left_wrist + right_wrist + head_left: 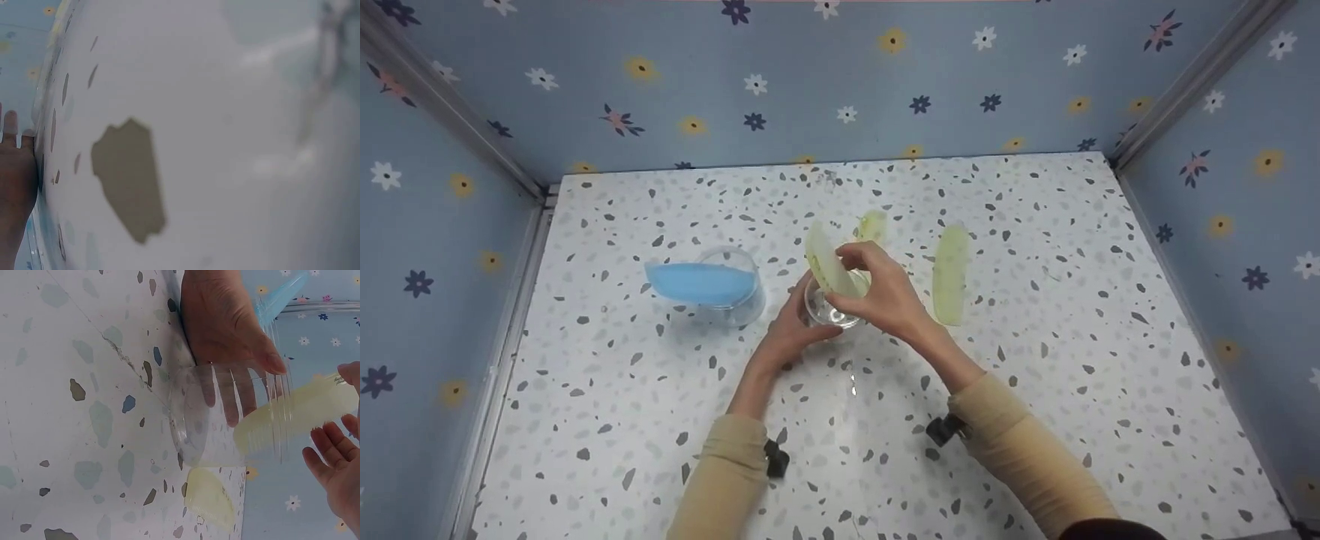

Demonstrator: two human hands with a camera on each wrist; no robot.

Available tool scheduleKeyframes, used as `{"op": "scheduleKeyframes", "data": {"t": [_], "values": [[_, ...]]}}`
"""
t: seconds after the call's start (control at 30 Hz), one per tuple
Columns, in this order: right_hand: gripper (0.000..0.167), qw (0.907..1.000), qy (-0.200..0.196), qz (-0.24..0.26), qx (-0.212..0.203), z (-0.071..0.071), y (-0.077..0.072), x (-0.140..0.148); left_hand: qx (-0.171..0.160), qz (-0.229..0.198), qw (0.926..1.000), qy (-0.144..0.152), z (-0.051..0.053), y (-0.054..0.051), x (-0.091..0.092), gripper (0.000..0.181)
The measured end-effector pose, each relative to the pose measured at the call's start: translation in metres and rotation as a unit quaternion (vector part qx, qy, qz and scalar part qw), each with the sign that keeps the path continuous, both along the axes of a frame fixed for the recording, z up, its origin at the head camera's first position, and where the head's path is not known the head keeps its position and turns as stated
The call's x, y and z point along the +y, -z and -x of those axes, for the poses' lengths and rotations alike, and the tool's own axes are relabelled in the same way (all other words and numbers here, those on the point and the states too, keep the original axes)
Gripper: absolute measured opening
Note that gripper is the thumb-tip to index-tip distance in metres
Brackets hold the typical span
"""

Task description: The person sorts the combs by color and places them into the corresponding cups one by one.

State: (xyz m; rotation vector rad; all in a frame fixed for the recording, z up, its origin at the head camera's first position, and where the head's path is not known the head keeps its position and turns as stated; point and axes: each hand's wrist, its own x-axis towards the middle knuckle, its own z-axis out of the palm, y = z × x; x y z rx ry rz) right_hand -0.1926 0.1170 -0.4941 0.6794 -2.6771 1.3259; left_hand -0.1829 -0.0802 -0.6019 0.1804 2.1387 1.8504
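Observation:
My left hand (pixel 789 330) grips a clear plastic cup (pixel 840 319) standing on the table, fingers and thumb around its sides. Between the thumb and fingers of my right hand (pixel 885 292) is a pale yellow-green comb (pixel 826 262), tilted over the cup. The right wrist view shows the lower end of this comb (pixel 306 408) inside the rim of the cup (pixel 191 419). Only part of my left hand (pixel 17 185) appears at the edge of the left wrist view, which hides its hold.
To the left, a blue comb (pixel 701 283) leans in a second clear cup (pixel 742 311). One yellow-green comb (pixel 950 277) lies right of my right hand, and another (pixel 873 223) lies behind it. Flower-patterned walls (pixel 810 82) enclose the speckled table (pixel 1072 337).

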Motion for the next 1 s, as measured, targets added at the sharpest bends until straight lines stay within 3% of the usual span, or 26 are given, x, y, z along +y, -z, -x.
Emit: {"op": "scheduleKeyframes", "data": {"t": [0.23,0.47,0.7,1.0], "values": [[0.063,0.9997,0.007,-0.023,0.0,0.001,0.004,-0.001,-0.005,-0.013,0.9999,0.002,-0.001,-0.001,0.0,0.111],[0.063,0.999,0.016,-0.041,-0.002,0.002,0.008,0.0,-0.005,0.005,1.0,0.003,-0.002,-0.001,0.0,0.109],[0.06,0.9994,0.025,-0.023,0.005,0.004,0.009,0.005,0.031,-0.03,0.999,0.011,0.0,0.0,0.0,0.099],[0.06,0.9993,0.036,-0.012,-0.007,0.009,0.009,0.012,0.035,-0.032,0.9988,0.01,0.0,0.0,0.0,0.098]]}}
